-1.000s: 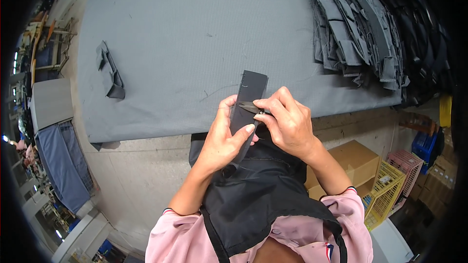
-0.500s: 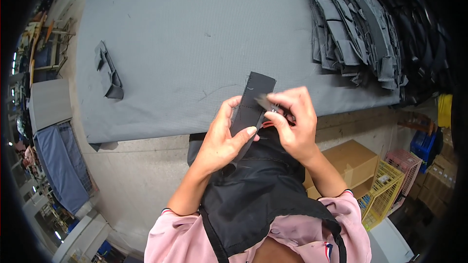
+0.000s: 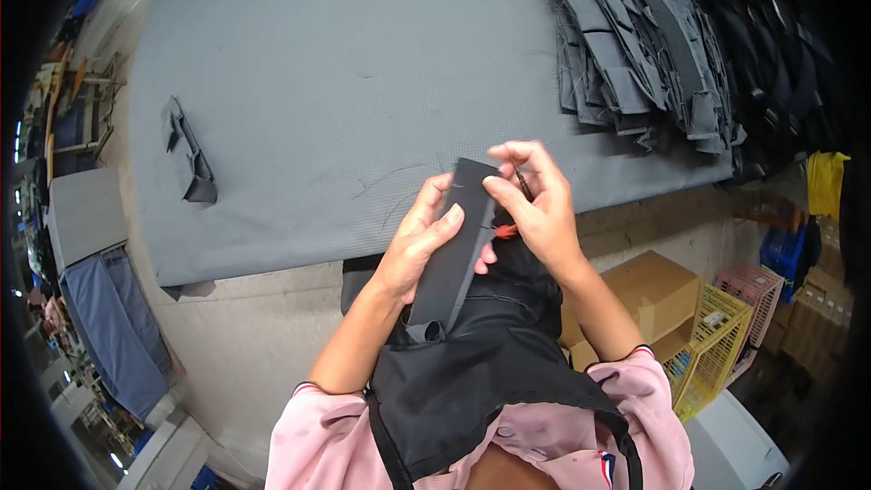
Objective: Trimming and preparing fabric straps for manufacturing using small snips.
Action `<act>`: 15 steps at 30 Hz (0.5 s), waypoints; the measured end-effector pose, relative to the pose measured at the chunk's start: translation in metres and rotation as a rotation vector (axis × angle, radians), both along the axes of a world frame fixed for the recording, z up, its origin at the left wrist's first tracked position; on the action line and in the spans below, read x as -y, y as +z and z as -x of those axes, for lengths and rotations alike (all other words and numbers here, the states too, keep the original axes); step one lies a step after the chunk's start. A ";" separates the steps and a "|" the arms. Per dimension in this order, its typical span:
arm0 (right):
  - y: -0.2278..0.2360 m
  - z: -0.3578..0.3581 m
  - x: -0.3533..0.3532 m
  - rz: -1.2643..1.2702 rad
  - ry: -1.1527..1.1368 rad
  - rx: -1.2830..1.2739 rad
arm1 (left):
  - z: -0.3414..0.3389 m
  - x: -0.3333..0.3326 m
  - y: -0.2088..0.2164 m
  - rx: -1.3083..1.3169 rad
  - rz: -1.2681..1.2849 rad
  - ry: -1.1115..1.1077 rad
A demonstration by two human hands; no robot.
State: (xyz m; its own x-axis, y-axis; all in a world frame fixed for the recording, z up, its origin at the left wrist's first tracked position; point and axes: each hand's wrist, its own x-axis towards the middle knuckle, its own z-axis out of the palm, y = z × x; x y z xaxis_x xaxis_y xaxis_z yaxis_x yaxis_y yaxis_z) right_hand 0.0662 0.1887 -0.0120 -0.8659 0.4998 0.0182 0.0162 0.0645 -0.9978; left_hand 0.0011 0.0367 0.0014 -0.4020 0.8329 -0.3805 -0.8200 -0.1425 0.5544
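My left hand (image 3: 419, 240) holds a long dark grey fabric strip (image 3: 446, 259) from its left side, thumb laid on its face. The strip's upper end points away from me, and its lower end curls over my black apron. With thumb and fingers bent, my right hand (image 3: 542, 209) is at the strip's upper right edge, its thumb touching there. Small dark thread snips (image 3: 523, 183) are tucked in that hand, mostly hidden by the fingers. Something orange-red (image 3: 504, 231) shows below the palm. Loose threads stick out near the strip's top.
A grey-covered table (image 3: 363, 82) spans the far side, with thread scraps on it. One folded grey piece (image 3: 189, 154) lies at left. A pile of grey strips (image 3: 635, 45) and black straps (image 3: 771, 54) fill the right. A cardboard box (image 3: 649, 295) and yellow crate (image 3: 712, 340) stand below.
The snips' blades have swung away from the strip's face back into my right hand, whose thumb has come to the strip's upper edge. The strip has turned and shows a plainer side.
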 end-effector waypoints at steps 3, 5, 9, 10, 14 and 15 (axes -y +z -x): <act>0.013 0.003 -0.018 -0.399 0.005 -0.071 | 0.002 0.000 -0.003 -0.052 0.062 -0.018; 0.029 0.013 -0.027 -0.480 0.058 -0.066 | 0.004 0.001 -0.001 -0.127 0.085 -0.078; 0.046 0.026 -0.026 -0.546 0.259 -0.055 | 0.004 -0.002 0.011 -0.145 0.076 -0.123; 0.049 0.027 -0.022 -0.562 0.300 0.009 | 0.005 0.000 0.010 -0.167 0.070 -0.159; 0.049 0.018 -0.013 -0.628 0.111 -0.043 | 0.002 -0.001 0.017 -0.194 0.154 -0.094; 0.046 0.012 -0.013 -0.671 0.076 -0.038 | 0.002 -0.002 0.019 -0.204 0.153 -0.063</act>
State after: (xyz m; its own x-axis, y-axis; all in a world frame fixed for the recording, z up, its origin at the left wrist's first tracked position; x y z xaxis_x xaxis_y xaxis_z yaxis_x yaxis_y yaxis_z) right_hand 0.0542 0.2021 0.0344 -0.8909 0.3074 0.3344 -0.0468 0.6703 -0.7407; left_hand -0.0006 0.0388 0.0204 -0.4321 0.7979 -0.4202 -0.6936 0.0037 0.7203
